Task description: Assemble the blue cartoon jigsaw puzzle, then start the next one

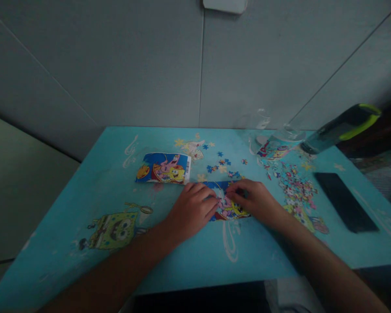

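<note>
A partly hidden jigsaw puzzle (226, 212) of cartoon figures on blue lies flat near the table's middle. Curled over its left side is my left hand (195, 208), its closed fingers resting on the puzzle and covering that edge. My right hand (252, 196) reaches in from the right, thumb and forefinger pinched together just over the puzzle's upper middle. Whatever sits between those fingertips is too small and dark to make out. Behind the puzzle, to the left, lies a picture card (166, 168) with a similar scene. Several loose blue puzzle pieces (211, 168) are scattered behind my hands.
A heap of mixed puzzle pieces (295, 184) spreads on the right, beside a black phone (345, 202). Farther back are a clear plastic container (276, 145) lying on its side and a tilted dark bottle (342, 124) with a green strap. A grey wall (150, 65) borders the blue table (68, 187).
</note>
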Available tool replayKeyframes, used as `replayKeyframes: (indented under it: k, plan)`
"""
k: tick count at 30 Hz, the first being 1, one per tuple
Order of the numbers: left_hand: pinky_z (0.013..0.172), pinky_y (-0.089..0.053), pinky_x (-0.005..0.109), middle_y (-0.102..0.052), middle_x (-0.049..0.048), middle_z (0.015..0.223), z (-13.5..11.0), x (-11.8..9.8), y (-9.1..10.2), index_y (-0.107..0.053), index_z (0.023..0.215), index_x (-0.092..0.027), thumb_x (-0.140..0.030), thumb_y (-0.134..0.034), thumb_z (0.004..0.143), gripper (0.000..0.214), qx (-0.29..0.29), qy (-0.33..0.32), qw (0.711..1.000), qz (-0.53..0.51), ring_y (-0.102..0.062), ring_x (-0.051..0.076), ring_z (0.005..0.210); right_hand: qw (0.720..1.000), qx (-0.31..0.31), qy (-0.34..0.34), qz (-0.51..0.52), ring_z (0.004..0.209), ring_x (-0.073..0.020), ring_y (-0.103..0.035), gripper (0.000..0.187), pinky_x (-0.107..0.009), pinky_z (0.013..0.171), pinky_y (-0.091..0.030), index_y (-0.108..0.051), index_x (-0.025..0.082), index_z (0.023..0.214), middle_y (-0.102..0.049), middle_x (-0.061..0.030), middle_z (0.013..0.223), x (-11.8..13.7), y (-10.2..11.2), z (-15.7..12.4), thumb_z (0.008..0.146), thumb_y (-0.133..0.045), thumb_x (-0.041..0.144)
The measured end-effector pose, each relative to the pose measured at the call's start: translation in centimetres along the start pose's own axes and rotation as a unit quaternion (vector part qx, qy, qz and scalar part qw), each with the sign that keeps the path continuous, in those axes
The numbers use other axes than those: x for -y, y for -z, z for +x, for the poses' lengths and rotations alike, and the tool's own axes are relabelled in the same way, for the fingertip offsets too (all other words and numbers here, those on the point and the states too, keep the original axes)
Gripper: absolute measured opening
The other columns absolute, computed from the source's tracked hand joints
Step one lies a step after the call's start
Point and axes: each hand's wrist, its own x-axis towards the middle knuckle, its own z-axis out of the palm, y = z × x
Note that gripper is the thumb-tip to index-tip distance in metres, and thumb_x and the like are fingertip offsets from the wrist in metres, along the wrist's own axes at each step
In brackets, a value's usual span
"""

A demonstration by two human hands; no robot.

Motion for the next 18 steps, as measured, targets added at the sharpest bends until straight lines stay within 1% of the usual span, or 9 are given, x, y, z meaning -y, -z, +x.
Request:
replayKeyframes:
  k: [7, 11, 18]
  plan:
    - [0.089, -0.037, 0.041, -0.07, 0.0014, 0.098, 0.5, 0.0, -0.3, -0.072, 0.094, -0.022, -0.03, -0.062, 0.096, 0.013, -0.006, 0.005, 1.0, 0.0, -0.057, 0.021, 0.1, 1.0, -0.005, 0.015, -0.017, 0.08, -0.0171, -0.065, 0.013, -0.029, 0.074, -0.046, -0.075, 0.023, 0.093, -0.074, -0.0008, 0.09, 0.1, -0.1, 0.0, 0.09, -0.063, 0.019]
    - [0.086, -0.037, 0.04, -0.07, 0.0014, 0.098, 0.9, 0.0, -0.4, -0.072, 0.097, -0.022, -0.031, -0.062, 0.097, 0.014, -0.011, 0.002, 1.0, -0.003, -0.057, 0.02, 0.098, 0.999, -0.002, 0.032, -0.018, 0.081, -0.0166, -0.065, 0.013, -0.029, 0.076, -0.045, -0.074, 0.022, 0.092, -0.074, -0.0007, 0.088, 0.1, -0.2, 0.0, 0.09, -0.063, 0.016]
    - [0.085, -0.038, 0.039, -0.07, 0.0012, 0.099, 1.4, 0.0, -0.5, -0.072, 0.099, -0.023, -0.028, -0.06, 0.098, 0.013, -0.01, -0.007, 1.0, -0.001, -0.057, 0.02, 0.099, 0.998, -0.002, 0.051, -0.024, 0.079, -0.016, -0.064, 0.014, -0.028, 0.075, -0.044, -0.073, 0.022, 0.091, -0.072, -0.0005, 0.086, 0.0, -0.4, 0.0, 0.09, -0.061, 0.014]
